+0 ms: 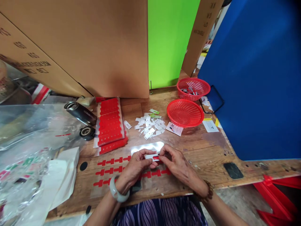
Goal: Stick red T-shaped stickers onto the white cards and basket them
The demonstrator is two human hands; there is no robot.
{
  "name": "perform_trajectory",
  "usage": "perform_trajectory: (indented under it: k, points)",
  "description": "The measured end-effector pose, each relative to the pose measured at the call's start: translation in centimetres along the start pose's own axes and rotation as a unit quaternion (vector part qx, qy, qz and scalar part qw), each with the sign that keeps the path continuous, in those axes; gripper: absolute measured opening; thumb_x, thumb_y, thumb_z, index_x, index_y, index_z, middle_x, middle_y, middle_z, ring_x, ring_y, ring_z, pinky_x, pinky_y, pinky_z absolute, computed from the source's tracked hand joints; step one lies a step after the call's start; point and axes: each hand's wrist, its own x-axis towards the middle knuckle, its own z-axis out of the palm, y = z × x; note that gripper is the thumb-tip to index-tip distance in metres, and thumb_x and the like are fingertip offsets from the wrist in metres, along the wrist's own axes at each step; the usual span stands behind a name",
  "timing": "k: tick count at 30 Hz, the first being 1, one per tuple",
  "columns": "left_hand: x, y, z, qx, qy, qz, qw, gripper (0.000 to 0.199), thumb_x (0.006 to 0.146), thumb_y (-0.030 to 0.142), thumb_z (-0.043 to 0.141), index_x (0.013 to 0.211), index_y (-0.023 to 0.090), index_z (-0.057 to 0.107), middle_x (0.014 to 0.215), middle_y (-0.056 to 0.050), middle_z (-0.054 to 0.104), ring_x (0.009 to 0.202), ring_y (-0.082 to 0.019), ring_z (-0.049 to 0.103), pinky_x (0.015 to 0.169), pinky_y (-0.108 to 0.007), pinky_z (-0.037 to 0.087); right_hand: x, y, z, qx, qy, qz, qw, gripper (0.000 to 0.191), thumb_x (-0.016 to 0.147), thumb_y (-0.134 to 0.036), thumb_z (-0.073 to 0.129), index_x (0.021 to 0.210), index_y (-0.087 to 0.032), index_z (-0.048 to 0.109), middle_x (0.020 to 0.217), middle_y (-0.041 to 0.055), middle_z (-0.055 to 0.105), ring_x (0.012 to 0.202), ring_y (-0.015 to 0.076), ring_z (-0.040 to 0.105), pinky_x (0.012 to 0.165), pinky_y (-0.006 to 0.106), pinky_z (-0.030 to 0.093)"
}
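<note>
At the lower centre of the frame, my left grip (134, 167) is closed on a small white card (148, 156). My right grip (176, 164) pinches a red piece (156, 157) against the card's right end. Rows of red tabs (108, 171) lie beneath on the worktop (207, 179). I note a card pile (150, 125) mid-frame, beside a red basket (185, 113).
</note>
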Motion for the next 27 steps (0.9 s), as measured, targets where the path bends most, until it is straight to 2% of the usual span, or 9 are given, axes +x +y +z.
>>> perform_trajectory:
  k: [7,15,22,27]
  points:
    - [0.1,-0.11,0.11,0.003,-0.002,0.005,1.0,0.043,0.061,0.019,0.08,0.099,0.01,0.062,0.065,-0.006,0.07,0.059,-0.012,0.066,0.066,-0.022,0.05,-0.15,0.46,0.27,-0.005,0.011,-0.016,1.0,0.011,0.083,-0.012,0.05,0.076,-0.02,0.052,0.07,-0.0037,0.053,0.065,0.0116,0.049,0.061,0.023,0.037]
    - [0.12,-0.07,0.13,0.001,0.001,-0.003,1.0,0.043,0.059,0.021,0.081,0.097,0.011,0.063,0.066,-0.005,0.07,0.06,-0.012,0.065,0.066,-0.023,0.05,-0.2,-0.13,0.15,-0.002,0.019,-0.013,1.0,0.012,0.083,-0.011,0.049,0.076,-0.02,0.052,0.07,-0.0038,0.053,0.065,0.0116,0.049,0.06,0.023,0.036]
    - [0.09,0.1,0.28,-0.006,-0.016,0.004,1.0,0.044,0.057,0.02,0.084,0.095,0.01,0.063,0.066,-0.004,0.069,0.059,-0.011,0.064,0.066,-0.022,0.049,-0.22,0.21,0.38,-0.001,0.023,-0.007,1.0,0.012,0.083,-0.011,0.051,0.075,-0.02,0.052,0.069,-0.0045,0.053,0.064,0.0112,0.049,0.06,0.023,0.036]
    - [0.45,-0.33,0.17,0.007,0.007,0.016,1.0,0.042,0.059,0.027,0.084,0.091,0.011,0.063,0.069,-0.005,0.07,0.059,-0.011,0.065,0.063,-0.021,0.049,-0.15,0.37,0.61,0.01,0.022,-0.009,1.0,0.012,0.083,-0.011,0.05,0.076,-0.021,0.052,0.07,-0.0041,0.054,0.064,0.0116,0.05,0.06,0.023,0.036]
